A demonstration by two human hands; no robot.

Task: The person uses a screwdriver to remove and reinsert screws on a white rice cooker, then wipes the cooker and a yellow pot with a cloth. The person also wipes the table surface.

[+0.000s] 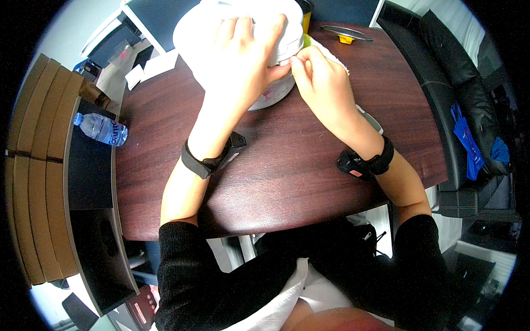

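The white container [190, 33] lies directly under the left hand [243, 52] and immediately left of the right hand [323, 77]. The left hand is spread wide, fingers over the container's top, thumb reaching toward its right rim. The right hand is narrow, fingers curled and thumb and forefinger drawn in at that same rim; whether they grip the edge cannot be told.

The container is smooth, glossy and rounded, apparently plastic, with a stepped rim; glare washes out its upper surface, so its exact form is uncertain. Below its near edge shows a pale curved wall [274, 95] with a pinkish pattern.

Beneath the container is a desk [270, 193] of dark reddish-brown wood grain with a satin sheen. Right of the container, a thin round dark lid [345, 32] shows a yellow knob underneath. Left of the container lie white paper sheets [160, 66]; farther left and nearer the person is a clear plastic bottle [102, 129] with a blue cap. Well right of it stands a black sofa [450, 71], leather-like and seamed.
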